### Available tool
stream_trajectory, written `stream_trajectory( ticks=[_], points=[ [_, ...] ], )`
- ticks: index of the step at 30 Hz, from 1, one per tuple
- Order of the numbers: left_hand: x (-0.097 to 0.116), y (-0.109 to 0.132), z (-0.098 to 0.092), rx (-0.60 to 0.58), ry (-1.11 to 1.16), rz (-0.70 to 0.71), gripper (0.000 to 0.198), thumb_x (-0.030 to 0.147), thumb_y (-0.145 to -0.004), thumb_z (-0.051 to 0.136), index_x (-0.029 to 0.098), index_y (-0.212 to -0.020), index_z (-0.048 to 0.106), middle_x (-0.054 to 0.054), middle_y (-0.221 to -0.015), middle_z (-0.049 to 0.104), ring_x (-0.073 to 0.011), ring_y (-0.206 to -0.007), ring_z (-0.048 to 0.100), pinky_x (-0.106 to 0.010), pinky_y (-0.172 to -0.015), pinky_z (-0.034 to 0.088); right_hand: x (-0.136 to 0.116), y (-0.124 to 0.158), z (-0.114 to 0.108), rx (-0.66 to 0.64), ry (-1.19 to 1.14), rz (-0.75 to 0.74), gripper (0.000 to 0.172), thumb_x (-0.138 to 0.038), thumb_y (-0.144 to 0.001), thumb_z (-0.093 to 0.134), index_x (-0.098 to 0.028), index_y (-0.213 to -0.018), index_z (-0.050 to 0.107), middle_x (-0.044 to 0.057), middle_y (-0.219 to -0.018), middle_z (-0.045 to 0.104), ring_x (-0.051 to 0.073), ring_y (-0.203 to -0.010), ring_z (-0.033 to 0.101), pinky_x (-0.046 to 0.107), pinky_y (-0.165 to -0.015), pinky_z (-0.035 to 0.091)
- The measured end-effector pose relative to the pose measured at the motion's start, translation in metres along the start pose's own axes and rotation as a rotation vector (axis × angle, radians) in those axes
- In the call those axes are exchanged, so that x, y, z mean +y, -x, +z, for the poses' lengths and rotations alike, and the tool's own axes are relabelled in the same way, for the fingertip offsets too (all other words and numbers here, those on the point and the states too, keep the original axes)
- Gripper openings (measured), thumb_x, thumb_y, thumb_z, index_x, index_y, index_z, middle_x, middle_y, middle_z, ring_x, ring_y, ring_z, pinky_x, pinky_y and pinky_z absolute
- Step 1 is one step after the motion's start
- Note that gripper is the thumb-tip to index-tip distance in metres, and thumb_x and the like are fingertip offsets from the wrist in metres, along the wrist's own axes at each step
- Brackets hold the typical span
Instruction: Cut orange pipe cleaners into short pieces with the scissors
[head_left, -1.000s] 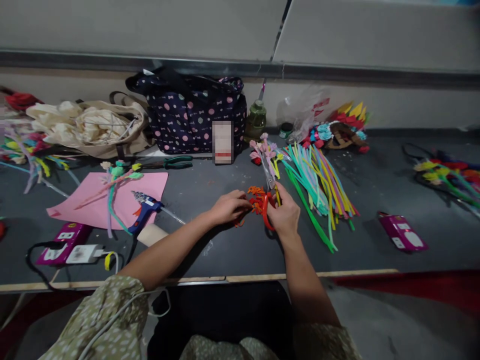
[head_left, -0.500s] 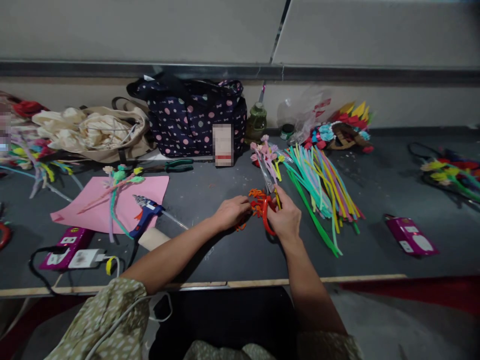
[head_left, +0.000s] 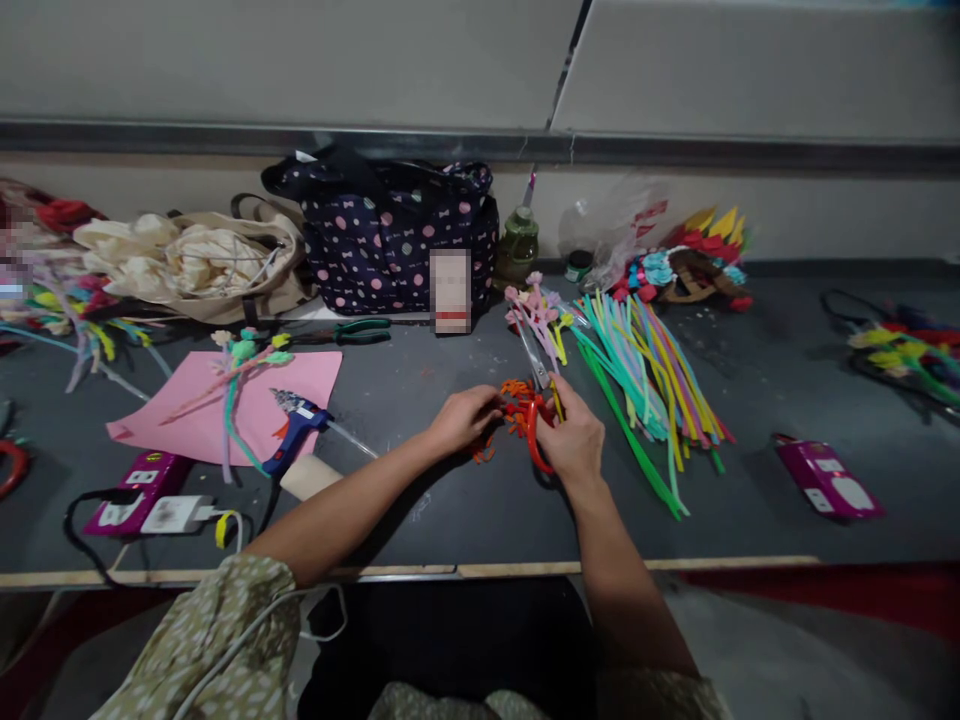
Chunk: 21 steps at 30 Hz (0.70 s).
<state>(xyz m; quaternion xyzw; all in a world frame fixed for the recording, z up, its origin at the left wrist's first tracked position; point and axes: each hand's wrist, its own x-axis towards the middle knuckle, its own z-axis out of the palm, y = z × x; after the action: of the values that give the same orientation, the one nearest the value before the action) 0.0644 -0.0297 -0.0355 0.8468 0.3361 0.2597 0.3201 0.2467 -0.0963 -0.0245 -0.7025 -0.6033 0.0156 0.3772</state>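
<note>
My right hand [head_left: 574, 440] is closed around the red handles of a pair of scissors [head_left: 534, 400], whose blades point away from me toward the wall. My left hand [head_left: 463, 420] is closed in a pinch on a small orange pipe-cleaner piece [head_left: 514, 392] held right by the scissors. Both hands rest on the dark grey table [head_left: 465, 500]. Just past the blades lies a small pink pipe-cleaner flower bunch [head_left: 534, 305].
A fan of coloured pipe cleaners [head_left: 649, 375] lies right of my hands. To the left are a blue glue gun [head_left: 294, 430] on pink paper [head_left: 225, 400], green pliers [head_left: 352, 330] and a power strip [head_left: 139, 495]. A polka-dot bag [head_left: 397, 235], a beige bag [head_left: 191, 255] and a bottle [head_left: 517, 240] line the wall.
My hands and the scissors keep nearly the same pose. The view has drifted slightly, so everything sits a little lower and to the right in frame.
</note>
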Motion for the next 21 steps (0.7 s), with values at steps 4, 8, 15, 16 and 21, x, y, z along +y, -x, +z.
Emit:
stream_trajectory(
  ticks=[4,8,15,16,21],
  points=[
    [-0.0007,-0.0006,-0.0016,0.023,0.082,0.037,0.022,0.023,-0.086,0.052,0.019,-0.104,0.063,-0.006,-0.097,0.063,-0.0153,-0.087,0.058,-0.027,-0.079,0.042,-0.0013,0.0001,-0.0003,0.0,-0.003,-0.004,0.053,-0.038,-0.077,0.055,-0.02,-0.127,0.053,0.003,-0.089,0.066,0.017,-0.077,0.063,0.028,-0.072,0.048],
    [-0.0034,-0.0013,-0.0002,0.029,0.133,0.045,0.022,0.023,-0.085,0.052,0.02,-0.102,0.067,-0.006,-0.091,0.061,-0.0148,-0.084,0.057,-0.027,-0.076,0.043,-0.0012,0.0004,0.0003,-0.007,-0.005,-0.011,0.054,-0.038,-0.077,0.055,-0.02,-0.127,0.052,0.004,-0.088,0.066,0.016,-0.076,0.062,0.028,-0.07,0.048],
    [-0.0042,-0.0008,0.0001,0.045,0.123,0.049,0.016,0.024,-0.083,0.056,0.018,-0.087,0.07,-0.005,-0.086,0.061,-0.0133,-0.079,0.057,-0.025,-0.072,0.043,-0.0009,0.0007,0.0007,-0.025,-0.003,-0.007,0.054,-0.038,-0.077,0.056,-0.021,-0.128,0.051,0.003,-0.088,0.066,0.017,-0.078,0.062,0.028,-0.072,0.048],
    [-0.004,-0.0007,-0.0002,0.052,0.107,0.046,0.016,0.024,-0.083,0.056,0.018,-0.087,0.07,-0.005,-0.086,0.061,-0.0132,-0.078,0.057,-0.025,-0.071,0.043,-0.0008,0.0006,0.0008,-0.026,-0.002,-0.007,0.054,-0.038,-0.077,0.056,-0.021,-0.128,0.051,0.003,-0.088,0.066,0.017,-0.078,0.062,0.027,-0.072,0.048],
    [-0.0033,-0.0011,-0.0019,0.093,0.065,0.025,0.016,0.023,-0.084,0.056,0.019,-0.089,0.07,-0.004,-0.086,0.064,-0.0134,-0.079,0.059,-0.025,-0.073,0.043,-0.0005,0.0002,0.0015,-0.02,0.0,-0.002,0.053,-0.039,-0.077,0.055,-0.021,-0.127,0.053,0.003,-0.088,0.066,0.017,-0.079,0.063,0.027,-0.071,0.047]
  ],
)
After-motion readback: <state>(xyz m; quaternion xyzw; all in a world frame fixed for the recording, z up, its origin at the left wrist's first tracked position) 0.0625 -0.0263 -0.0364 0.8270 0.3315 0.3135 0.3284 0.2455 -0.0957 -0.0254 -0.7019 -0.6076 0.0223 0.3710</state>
